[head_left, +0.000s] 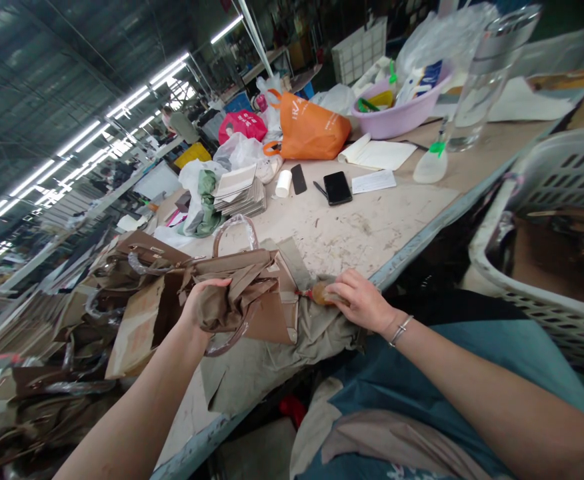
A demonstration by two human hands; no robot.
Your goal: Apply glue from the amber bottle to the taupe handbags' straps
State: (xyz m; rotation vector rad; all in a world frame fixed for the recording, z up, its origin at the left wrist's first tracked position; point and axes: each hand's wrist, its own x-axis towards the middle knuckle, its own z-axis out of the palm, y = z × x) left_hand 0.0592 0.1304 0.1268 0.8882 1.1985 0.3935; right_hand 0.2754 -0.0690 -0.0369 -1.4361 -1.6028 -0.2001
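Observation:
A tan-brown handbag (267,320) lies tilted on the table, its brown fabric lining (232,293) bunched out of the opening. My left hand (202,303) is closed on that lining, most of its fingers hidden behind the cloth. In my right hand (357,297), closed, is a small amber squeeze bottle (322,293) with a reddish neck. Its narrow tip points left at the edge of the bag's end panel; whether it touches, I cannot tell. Under the bag lies a crumpled grey-green cloth (317,333). A plastic-wrapped handle (237,227) stands up at the bag's far side.
More brown handbags (142,260) crowd the left. Beyond are a card stack (242,190), a phone (337,188), an orange bag (312,127), a lilac basin (402,120), a white squeeze bottle (431,165) and a clear bottle (477,100). A plastic basket (537,280) stands right.

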